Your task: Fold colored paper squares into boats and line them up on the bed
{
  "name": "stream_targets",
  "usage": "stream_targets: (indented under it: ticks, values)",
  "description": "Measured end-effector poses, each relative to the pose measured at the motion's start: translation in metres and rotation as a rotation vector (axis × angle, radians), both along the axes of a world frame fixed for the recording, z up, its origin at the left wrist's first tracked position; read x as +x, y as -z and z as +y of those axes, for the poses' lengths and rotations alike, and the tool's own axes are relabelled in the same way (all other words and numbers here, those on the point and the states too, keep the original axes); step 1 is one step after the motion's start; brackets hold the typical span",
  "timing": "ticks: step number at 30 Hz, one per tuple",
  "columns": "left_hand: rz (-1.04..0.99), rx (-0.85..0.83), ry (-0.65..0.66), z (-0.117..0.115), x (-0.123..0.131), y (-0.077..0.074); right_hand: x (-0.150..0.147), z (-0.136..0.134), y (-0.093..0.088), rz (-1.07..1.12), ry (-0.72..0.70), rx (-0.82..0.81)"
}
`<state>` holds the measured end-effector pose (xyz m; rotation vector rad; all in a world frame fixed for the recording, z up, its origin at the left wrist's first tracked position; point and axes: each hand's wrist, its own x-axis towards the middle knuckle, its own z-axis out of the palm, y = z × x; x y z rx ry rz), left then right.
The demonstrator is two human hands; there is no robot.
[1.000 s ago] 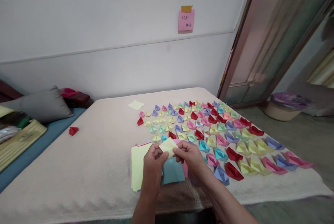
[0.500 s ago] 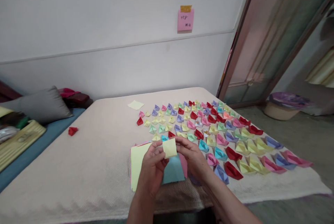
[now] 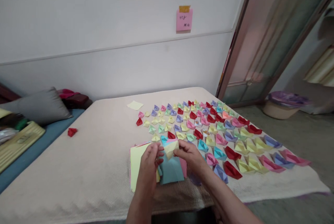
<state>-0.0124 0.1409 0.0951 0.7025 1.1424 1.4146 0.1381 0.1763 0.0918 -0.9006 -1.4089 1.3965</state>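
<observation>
A small folded piece of pale yellow paper (image 3: 171, 149) is pinched at its right edge by my right hand (image 3: 191, 155). My left hand (image 3: 150, 157) is just left of it, fingers bent and a little apart, with nothing visible in them. Below the hands lie stacked coloured sheets: a light yellow stack (image 3: 137, 163) on the left and a blue sheet (image 3: 172, 171) on the right, with pink edges showing. Rows of small folded paper boats (image 3: 232, 170) in red, yellow, pink, purple, green and blue spread over the right half of the covered surface.
One red folded paper piece (image 3: 72, 132) lies alone at the left. A loose pale sheet (image 3: 135, 105) rests near the wall. A pink note (image 3: 184, 20) is taped up there. A grey pillow (image 3: 38, 107) sits far left, and a lidded-looking tub (image 3: 284, 105) stands on the floor at right.
My left hand has let go of the folded yellow paper and moved slightly left. The paper has tilted and is now in my right hand alone.
</observation>
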Motion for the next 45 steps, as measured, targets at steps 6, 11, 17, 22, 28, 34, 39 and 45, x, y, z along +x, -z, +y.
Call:
stream_targets:
  ticks: [6,11,17,22,28,34,39,45]
  values:
    - [0.338,0.034,0.094,0.003,-0.003,-0.001,-0.001,0.002,0.004,-0.039,-0.004,-0.032]
    - [0.314,0.008,0.054,0.001,0.004,-0.001,-0.005,0.0,0.003,0.028,0.009,-0.1]
    - [0.209,0.048,-0.014,-0.001,0.004,0.005,-0.004,-0.002,0.001,0.086,0.063,-0.1]
    - [0.205,0.069,0.054,-0.001,-0.001,0.002,0.002,-0.002,-0.002,0.087,0.016,-0.003]
    - [0.225,0.123,0.009,0.0,0.003,-0.003,0.002,0.0,-0.006,-0.009,0.009,0.104]
    - [0.213,0.136,-0.034,-0.001,0.005,-0.008,0.004,-0.002,-0.008,0.043,0.012,0.046]
    - [0.375,0.178,-0.034,-0.004,0.008,-0.009,0.004,0.0,-0.003,-0.161,0.06,0.19]
    - [0.475,0.18,0.028,-0.004,0.009,-0.004,0.001,-0.004,0.001,-0.341,0.171,0.464]
